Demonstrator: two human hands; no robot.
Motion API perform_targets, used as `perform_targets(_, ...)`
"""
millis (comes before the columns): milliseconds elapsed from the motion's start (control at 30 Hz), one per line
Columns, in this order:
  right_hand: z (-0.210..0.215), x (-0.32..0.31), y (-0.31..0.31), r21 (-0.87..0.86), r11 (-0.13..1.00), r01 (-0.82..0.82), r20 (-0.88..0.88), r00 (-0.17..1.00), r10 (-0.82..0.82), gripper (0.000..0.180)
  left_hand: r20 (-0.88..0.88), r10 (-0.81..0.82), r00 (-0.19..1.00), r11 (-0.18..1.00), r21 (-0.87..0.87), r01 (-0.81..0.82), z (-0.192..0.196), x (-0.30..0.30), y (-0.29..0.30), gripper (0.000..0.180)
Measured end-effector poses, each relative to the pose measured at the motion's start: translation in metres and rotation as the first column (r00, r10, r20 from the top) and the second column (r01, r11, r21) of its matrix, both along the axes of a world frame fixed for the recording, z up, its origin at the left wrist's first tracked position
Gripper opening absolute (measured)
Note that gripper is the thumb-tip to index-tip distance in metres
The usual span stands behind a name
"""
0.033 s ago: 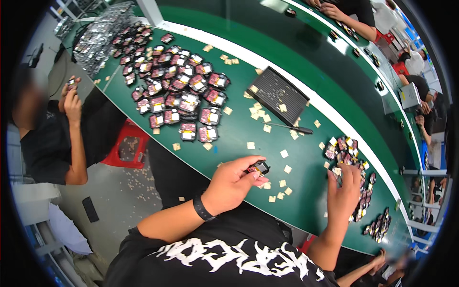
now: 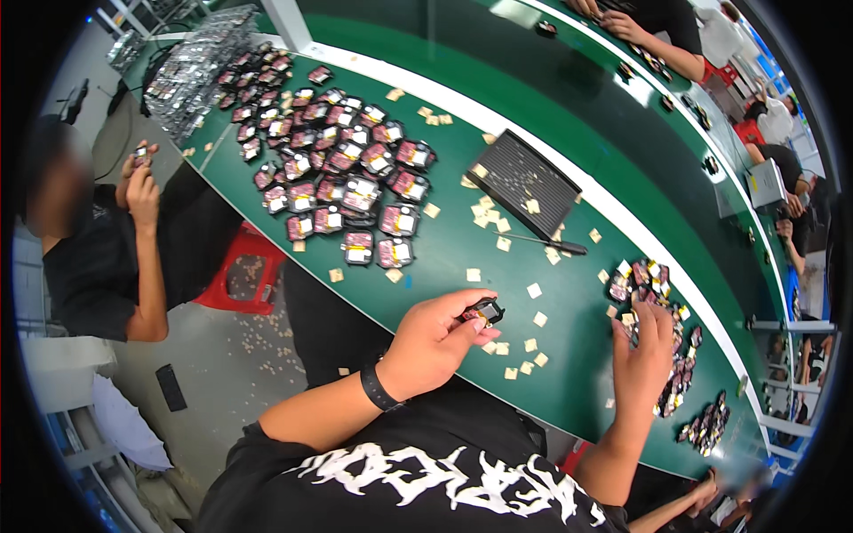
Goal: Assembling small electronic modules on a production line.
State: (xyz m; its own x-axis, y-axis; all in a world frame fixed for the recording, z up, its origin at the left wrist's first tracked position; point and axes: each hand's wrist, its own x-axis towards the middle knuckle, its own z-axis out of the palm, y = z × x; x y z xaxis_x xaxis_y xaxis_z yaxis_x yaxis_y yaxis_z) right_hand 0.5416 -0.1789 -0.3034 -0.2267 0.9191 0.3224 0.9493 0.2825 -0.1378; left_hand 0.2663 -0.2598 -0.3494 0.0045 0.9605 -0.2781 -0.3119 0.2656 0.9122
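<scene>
My left hand (image 2: 437, 336) is closed around a small black-cased electronic module (image 2: 483, 311), held above the table's near edge. The thumb and fingertips grip its sides, and a grey face shows. Over at the right, my right hand (image 2: 643, 351) reaches to a pile of similar modules (image 2: 679, 373) with dark cases, reddish parts and pale labels. Its thumb stands apart from its fingers. A small pale piece (image 2: 628, 319) shows between them; whether they touch it, I cannot tell.
Many modules (image 2: 360, 193) cover the green table (image 2: 444, 266) at left, before silvery packs (image 2: 200, 75). A black ribbed tray (image 2: 524, 182), a screwdriver (image 2: 569, 247) and scattered cream squares (image 2: 474, 275) lie mid-table. A co-worker (image 2: 98, 258) sits at left, by a red stool (image 2: 240, 274).
The view has shifted slightly, so the table and its contents appear a little further right and down. Both hands keep nearly the same pose.
</scene>
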Motion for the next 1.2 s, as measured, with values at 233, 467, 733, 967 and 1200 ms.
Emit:
perform_targets(233,-0.032,0.010,0.028,-0.080,0.997,0.022,0.171,0.985,-0.008,0.033,-0.768,0.446,0.460,0.891,0.428,-0.150,0.036,-0.093,0.045,0.032)
perform_targets(467,-0.023,0.002,0.022,0.010,0.995,-0.095,0.067,0.993,0.094,0.034,-0.868,0.494,0.047,0.868,0.491,-0.072,0.025,-0.169,0.084,0.034)
perform_targets(733,0.000,-0.017,-0.016,0.165,0.903,-0.395,-0.122,0.901,0.417,0.045,-0.447,0.142,0.883,0.943,0.333,0.017,0.047,-0.034,0.043,0.024)
perform_targets(967,-0.006,-0.035,-0.031,0.125,0.856,-0.502,-0.147,0.844,0.516,0.051,0.615,0.084,0.784,0.852,0.364,-0.377,0.118,-0.070,0.007,0.057)
perform_targets(1200,-0.014,-0.020,-0.037,0.148,0.903,-0.403,-0.192,0.884,0.426,0.047,0.702,-0.042,0.711,0.784,0.464,-0.411,0.067,-0.206,-0.155,0.046)
